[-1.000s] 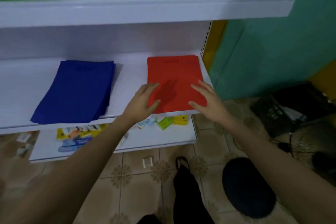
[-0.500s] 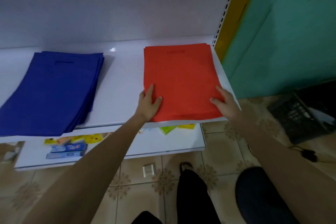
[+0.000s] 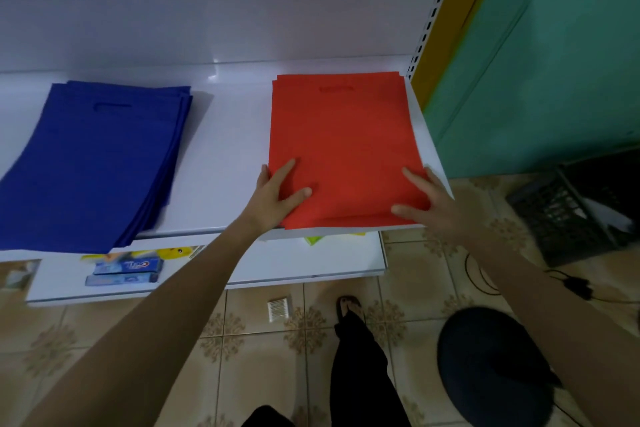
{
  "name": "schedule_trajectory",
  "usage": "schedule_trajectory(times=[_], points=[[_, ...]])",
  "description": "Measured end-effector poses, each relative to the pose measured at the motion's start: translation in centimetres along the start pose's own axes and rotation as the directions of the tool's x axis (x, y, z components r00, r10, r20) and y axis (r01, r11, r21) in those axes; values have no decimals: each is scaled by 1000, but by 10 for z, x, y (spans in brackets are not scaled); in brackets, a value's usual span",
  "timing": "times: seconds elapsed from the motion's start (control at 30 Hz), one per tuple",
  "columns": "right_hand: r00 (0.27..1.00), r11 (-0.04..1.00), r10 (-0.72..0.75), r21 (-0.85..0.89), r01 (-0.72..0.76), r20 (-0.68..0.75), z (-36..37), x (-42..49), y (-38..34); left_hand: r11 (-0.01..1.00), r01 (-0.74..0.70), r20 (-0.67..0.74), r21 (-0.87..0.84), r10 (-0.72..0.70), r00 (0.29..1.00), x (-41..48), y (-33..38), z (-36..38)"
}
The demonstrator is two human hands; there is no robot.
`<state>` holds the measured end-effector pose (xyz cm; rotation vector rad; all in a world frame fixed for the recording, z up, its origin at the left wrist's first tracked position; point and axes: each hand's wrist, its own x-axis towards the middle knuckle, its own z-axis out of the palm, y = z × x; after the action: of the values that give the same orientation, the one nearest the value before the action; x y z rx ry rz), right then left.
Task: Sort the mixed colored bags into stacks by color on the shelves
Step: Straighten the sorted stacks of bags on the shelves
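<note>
A stack of red bags (image 3: 341, 146) lies flat at the right end of the white shelf (image 3: 228, 149). My left hand (image 3: 277, 196) holds the stack's near left corner, thumb on top and fingers along the edge. My right hand (image 3: 433, 204) rests on the near right corner, fingers spread on the top bag. A stack of blue bags (image 3: 93, 163) lies at the left of the same shelf, its layers fanned slightly, overhanging the front edge.
A lower shelf (image 3: 277, 263) holds toothpaste boxes (image 3: 126, 270) and small packets. A dark crate (image 3: 575, 211) stands on the tiled floor at the right, beside a teal wall (image 3: 554, 62). A dark round stool (image 3: 491, 371) and a cable (image 3: 485, 274) lie below my right arm.
The view has dropped and moved closer, so the upper shelf with green and yellow stacks is out of sight. Both hands slid from the top of the red stack to its near corners.
</note>
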<state>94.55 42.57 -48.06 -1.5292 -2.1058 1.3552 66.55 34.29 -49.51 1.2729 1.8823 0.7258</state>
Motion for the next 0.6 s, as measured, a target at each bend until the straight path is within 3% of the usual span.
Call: schedule_trajectory(times=[0.13, 0.2, 0.33, 0.6], points=[[993, 975, 22, -222, 5, 119, 0, -4, 1, 983, 9, 87, 182, -25, 996, -13, -10, 6], [997, 980, 6, -198, 10, 79, 1, -3, 1, 975, -12, 27, 224, 6, 1000, -16, -7, 17], [999, 991, -27, -129, 29, 19, -4, -4, 0, 987, -51, -110, 152, 68, 992, -13, -5, 25], [1000, 996, -25, -82, 26, 18, -1, -6, 9, 974, -51, -41, 222, 62, 997, -24, -12, 23]])
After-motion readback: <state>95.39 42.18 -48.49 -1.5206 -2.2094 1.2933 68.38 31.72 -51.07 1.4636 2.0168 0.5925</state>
